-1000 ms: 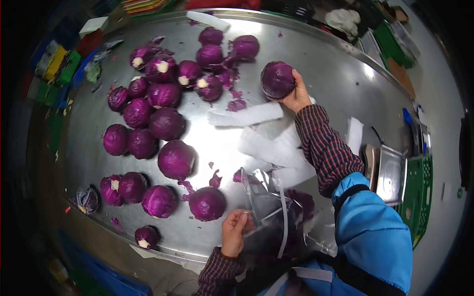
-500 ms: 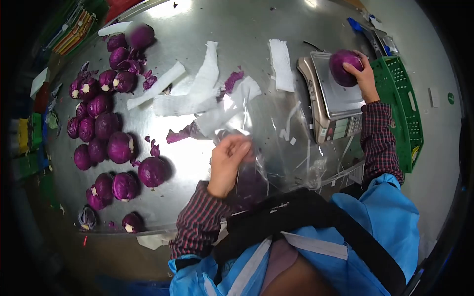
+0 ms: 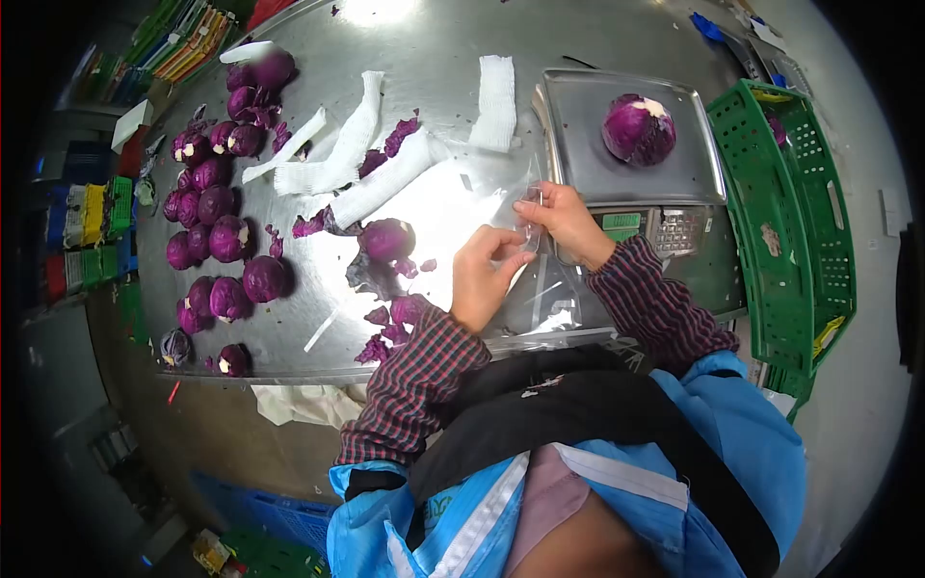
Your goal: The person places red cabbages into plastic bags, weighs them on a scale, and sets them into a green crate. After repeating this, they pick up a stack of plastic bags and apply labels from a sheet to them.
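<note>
Your right hand [image 3: 570, 223] has let go of the red cabbage [image 3: 639, 128] and come back from the scale [image 3: 578, 96]. The cabbage now sits alone on the steel tray, pale stalk end turned up, well apart from both hands. Your left hand [image 3: 487, 275] has shifted right to meet the other.

Both hands are now at the clear plastic bag [image 3: 528, 204], which lies at the near edge of the bench [image 3: 462, 39], just in front of the scale's display. The right grip pinches the bag's upper edge between thumb and forefinger. The left grip is pressed on the same edge just below it, fingers curled in. The rest of the bag trails loose on the steel beneath your wrists.

Just left of your left hand lies a single cabbage [image 3: 387, 239] among torn purple leaves [image 3: 395, 318], near but not touching. White foam net strips [image 3: 356, 154] lie beyond it. A cluster of more cabbages [image 3: 212, 222] fills the bench's far left side. A green crate [image 3: 790, 193] stands right of the scale.
</note>
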